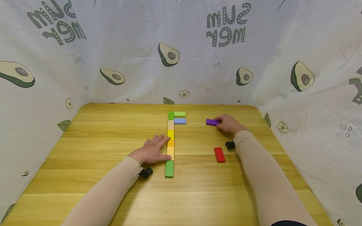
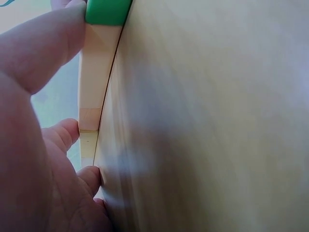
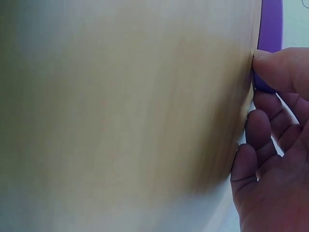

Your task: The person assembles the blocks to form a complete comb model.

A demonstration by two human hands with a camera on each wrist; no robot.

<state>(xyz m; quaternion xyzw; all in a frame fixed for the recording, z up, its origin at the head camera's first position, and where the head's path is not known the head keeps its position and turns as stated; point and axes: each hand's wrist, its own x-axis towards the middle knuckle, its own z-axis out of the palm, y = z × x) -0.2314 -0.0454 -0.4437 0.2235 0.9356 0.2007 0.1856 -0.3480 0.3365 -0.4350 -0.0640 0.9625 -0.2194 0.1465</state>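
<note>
- Wooden table [image 1: 113, 188], avocado-print cloth behind.
- Purple block [image 1: 212, 122] lies crosswise, right of the block column [image 1: 170, 144].
- Right hand [image 1: 229, 124] pinches its right end.
- Left hand [image 1: 151, 151], fingers spread, presses the column's left side.

A purple block [image 1: 212, 122], a red block [image 1: 219, 154], a yellow wooden table [image 1: 99, 141], and white cloth [image 1: 135, 37] patterned with green avocados.

Head view high over the table [image 1: 113, 194]; wrist views tight against shared tabletop, facing forward.
</note>
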